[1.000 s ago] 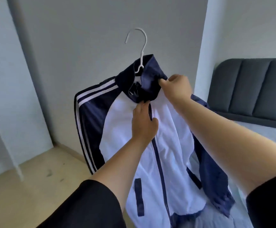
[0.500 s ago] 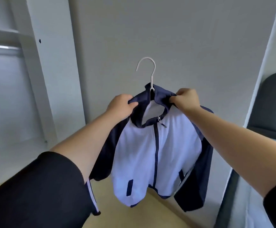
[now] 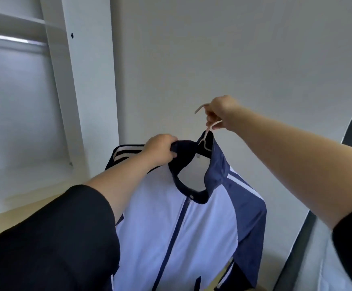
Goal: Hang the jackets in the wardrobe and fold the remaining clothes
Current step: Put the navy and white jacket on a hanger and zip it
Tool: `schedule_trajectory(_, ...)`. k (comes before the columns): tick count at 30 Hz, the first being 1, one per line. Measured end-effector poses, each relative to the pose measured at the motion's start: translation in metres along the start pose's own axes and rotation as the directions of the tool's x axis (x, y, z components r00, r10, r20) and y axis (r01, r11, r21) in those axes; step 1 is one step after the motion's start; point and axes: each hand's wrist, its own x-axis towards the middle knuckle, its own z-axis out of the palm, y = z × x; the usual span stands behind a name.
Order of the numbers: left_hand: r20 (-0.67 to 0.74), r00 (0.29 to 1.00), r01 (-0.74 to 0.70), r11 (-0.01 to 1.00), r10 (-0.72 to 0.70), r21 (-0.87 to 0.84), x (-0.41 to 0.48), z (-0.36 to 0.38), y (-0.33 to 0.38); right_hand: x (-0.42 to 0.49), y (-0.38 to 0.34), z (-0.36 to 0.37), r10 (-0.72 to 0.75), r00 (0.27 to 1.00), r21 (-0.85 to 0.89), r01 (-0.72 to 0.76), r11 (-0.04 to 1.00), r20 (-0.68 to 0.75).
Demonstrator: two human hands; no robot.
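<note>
Risk: track jacket (image 3: 183, 217), zipped and held in the air right of the wardrobe (image 3: 74, 80), could slide off the white hanger (image 3: 207, 131). Right hand (image 3: 221, 113) pinches the hook; left hand (image 3: 160, 151) grips the collar. Rail (image 3: 13, 39) sits up left, so hook may miss.

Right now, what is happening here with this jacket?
A person is carrying a white and navy jacket on a hanger. The right hand grips the hanger's hook; the left hand holds the collar. The open wardrobe's rail is up on the left, and the jacket is not yet hung.
</note>
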Motion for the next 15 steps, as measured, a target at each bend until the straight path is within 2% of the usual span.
schedule_trajectory(1,0.035,0.999,-0.022,0.995,0.019,0.097,-0.001,0.001,-0.002,0.0,-0.004,0.008,0.067,0.997,0.143,-0.062,0.988,-0.028)
schedule_trajectory(2,0.017,0.999,-0.042,0.992,0.04,0.117,-0.003,-0.001,-0.003,0.001,-0.009,0.014,0.082,0.996,0.242,-0.068,0.968,-0.048)
schedule_trajectory(3,-0.049,0.997,-0.061,0.994,0.065,0.088,-0.004,-0.005,-0.003,0.003,-0.014,0.018,0.042,0.994,0.305,-0.011,0.952,-0.096)
schedule_trajectory(4,-0.183,0.976,-0.11,0.993,0.116,0.042,-0.006,-0.01,-0.004,0.005,-0.018,0.022,-0.051,0.975,0.308,0.118,0.944,-0.218)
schedule_trajectory(5,-0.327,0.927,-0.178,0.983,0.183,0.044,-0.007,-0.016,-0.004,0.005,-0.021,0.024,-0.168,0.923,0.302,0.279,0.911,-0.345)
schedule_trajectory(6,-0.408,0.88,-0.225,0.97,0.244,0.095,-0.009,-0.021,-0.006,0.004,-0.022,0.026,-0.293,0.863,0.228,0.409,0.884,-0.413)
schedule_trajectory(7,-0.413,0.868,-0.241,0.961,0.277,0.138,-0.012,-0.023,-0.01,0.005,-0.022,0.033,-0.362,0.857,0.138,0.435,0.89,-0.367)
schedule_trajectory(8,-0.353,0.897,-0.231,0.963,0.266,0.137,-0.016,-0.024,-0.014,0.002,-0.019,0.041,-0.356,0.909,0.048,0.374,0.926,-0.215)
schedule_trajectory(9,-0.245,0.946,-0.19,0.976,0.21,0.102,-0.019,-0.022,-0.018,0.005,-0.015,0.046,-0.293,0.947,0.006,0.296,0.955,-0.131)
schedule_trajectory(11,-0.046,0.997,-0.054,0.998,0.055,0.024,-0.025,-0.016,-0.027,0.007,-0.005,0.053,-0.134,0.986,0.116,0.144,0.983,-0.096)
schedule_trajectory(12,-0.03,0.999,-0.021,1.0,0.021,-0.007,-0.026,-0.014,-0.031,0.006,-0.002,0.056,-0.146,0.984,0.115,0.158,0.981,-0.106)
schedule_trajectory(15,-0.103,0.994,-0.042,0.999,0.039,-0.025,-0.027,-0.013,-0.037,0.003,0.006,0.062,-0.114,0.978,0.126,0.138,0.982,-0.177)
